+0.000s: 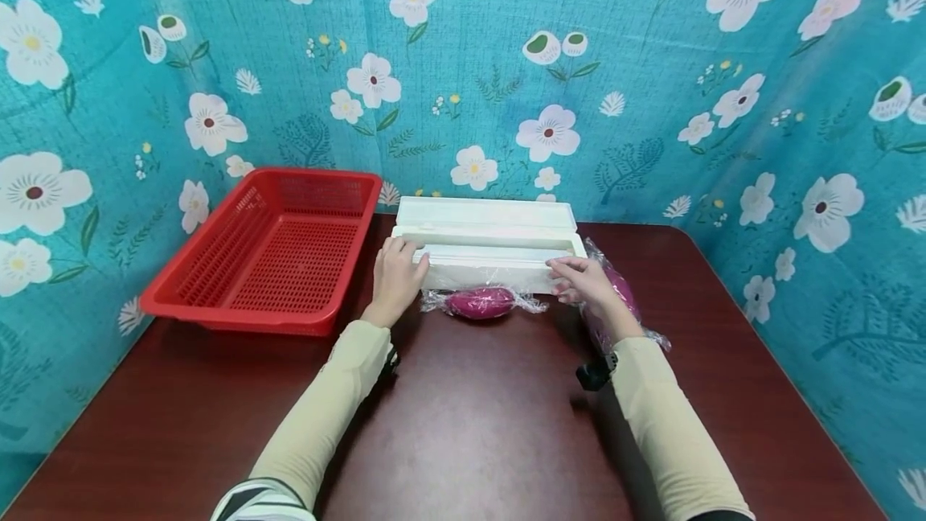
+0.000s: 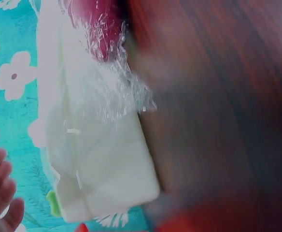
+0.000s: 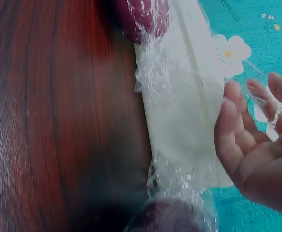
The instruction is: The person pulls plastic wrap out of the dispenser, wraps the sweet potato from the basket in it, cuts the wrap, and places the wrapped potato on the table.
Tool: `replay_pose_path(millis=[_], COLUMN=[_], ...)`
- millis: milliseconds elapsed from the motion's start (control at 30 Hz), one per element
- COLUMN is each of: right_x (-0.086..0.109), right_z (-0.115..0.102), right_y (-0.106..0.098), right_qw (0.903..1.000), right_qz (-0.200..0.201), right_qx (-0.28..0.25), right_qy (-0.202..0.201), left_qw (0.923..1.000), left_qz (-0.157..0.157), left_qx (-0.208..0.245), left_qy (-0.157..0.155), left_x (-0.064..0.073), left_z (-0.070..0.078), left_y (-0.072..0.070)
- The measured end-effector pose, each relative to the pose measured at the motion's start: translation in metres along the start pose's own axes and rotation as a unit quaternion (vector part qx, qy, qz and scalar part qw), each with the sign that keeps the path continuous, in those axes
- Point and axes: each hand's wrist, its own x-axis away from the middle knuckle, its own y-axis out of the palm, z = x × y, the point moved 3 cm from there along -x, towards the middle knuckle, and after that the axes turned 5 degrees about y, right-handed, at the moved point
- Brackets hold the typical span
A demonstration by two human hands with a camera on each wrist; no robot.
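Observation:
A long white cling film box (image 1: 488, 219) stands with its lid tipped back, a pale roll (image 1: 499, 254) inside. My left hand (image 1: 395, 276) is at its left end, fingers bent over the edge; whether they grip anything is unclear. At the right end, my right hand (image 1: 584, 284) has curved fingers, and clear film (image 3: 276, 115) glints between them in the right wrist view. A magenta oval object (image 1: 481, 303) in twisted clear film lies against the box front. A second wrapped magenta object (image 1: 620, 288) lies partly hidden behind my right hand and wrist.
A red perforated plastic basket (image 1: 333, 308) stands left of the box. Beneath everything is a dark reddish-brown table (image 1: 477, 424). A blue flowered curtain (image 1: 463, 103) hangs close behind the table and along its sides.

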Motion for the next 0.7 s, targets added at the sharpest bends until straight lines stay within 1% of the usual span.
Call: replay_pose_path(millis=[67,133,167,233,300,367,500,567,633,667,700], right_x=[0.002,0.003,0.003,0.003,0.004,0.005,0.009,0.009,0.01,0.011,0.011], right_z=[0.0,0.001,0.002,0.004,0.006,0.007,0.008,0.01,0.012,0.012,0.013], right_y=[-0.001,-0.003,-0.003,-0.004,-0.004,-0.004,-0.006,-0.008,-0.01,-0.011,-0.012], right_qw=[0.9995,0.9991,0.9989,0.9981,0.997,0.9963,0.9961,0.996,0.9953,0.9949,0.9942], right_qz=[-0.021,-0.022,-0.019,-0.002,0.002,0.003,-0.003,-0.016,-0.038,-0.047,-0.056], right_qx=[0.004,0.015,0.023,0.056,0.076,0.084,0.087,0.087,0.089,0.089,0.092], right_qy=[-0.023,-0.033,-0.036,-0.026,-0.018,-0.015,-0.016,-0.012,-0.008,-0.005,0.0], left_qw=[0.9991,0.9969,0.9956,0.9937,0.9929,0.9934,0.9962,0.9972,0.9969,0.9957,0.9933], left_qz=[-0.011,-0.036,-0.048,-0.07,-0.084,-0.085,-0.059,-0.051,-0.067,-0.086,-0.112], left_qx=[0.013,0.012,0.01,0.003,-0.006,-0.015,-0.031,-0.032,-0.028,-0.026,-0.026], left_qy=[0.04,0.07,0.08,0.088,0.084,0.077,0.056,0.044,0.031,0.024,0.013], left_x=[0.0,0.002,0.003,0.006,0.009,0.012,0.014,0.014,0.015,0.015,0.016], left_z=[0.001,0.0,0.0,-0.002,-0.003,-0.004,-0.006,-0.007,-0.006,-0.005,-0.005], left_y=[-0.003,-0.003,-0.003,-0.001,0.002,0.003,0.002,0.0,-0.002,-0.002,-0.002])
